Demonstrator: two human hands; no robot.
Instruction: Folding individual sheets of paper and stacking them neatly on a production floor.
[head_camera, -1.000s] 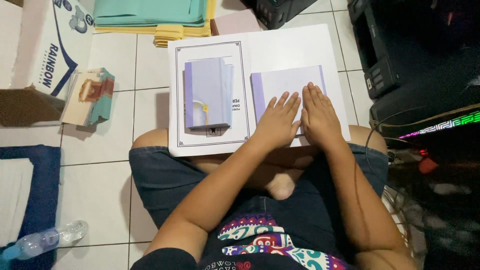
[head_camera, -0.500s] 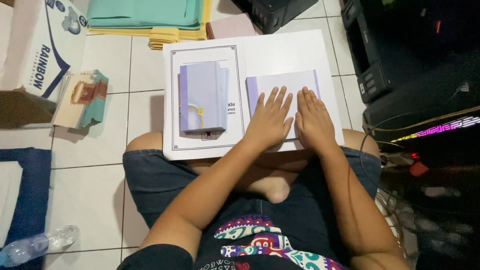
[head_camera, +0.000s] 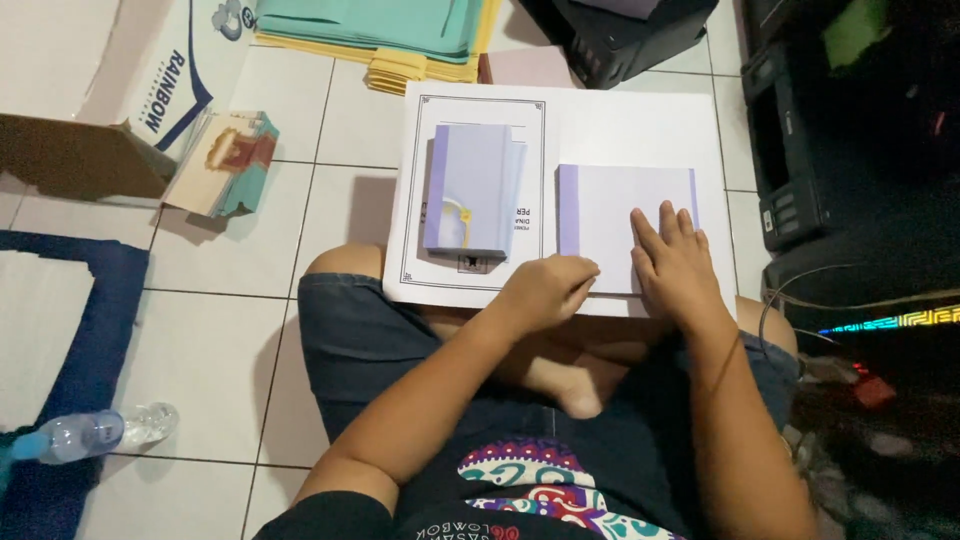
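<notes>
The right hand (head_camera: 678, 262) lies flat, fingers spread, on a lilac folded card (head_camera: 622, 215) near the white board's (head_camera: 620, 125) right edge. The left hand (head_camera: 545, 290) curls at the card's near edge, perhaps pinching it. A stack of lilac cards (head_camera: 470, 190) lies at the board's left side.

A home room used for paper work. The white tiled floor (head_camera: 250, 320) carries stacked coloured paper (head_camera: 400, 30), a cardboard box (head_camera: 90, 110) and a black printer (head_camera: 830, 130). A person sits cross-legged there.

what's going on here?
A person sits cross-legged on a tiled floor with a white board on their lap. The right hand lies flat on a pale lilac folded sheet; the left hand pinches its lower edge. A stack of lilac folded sheets lies beside it.
</notes>
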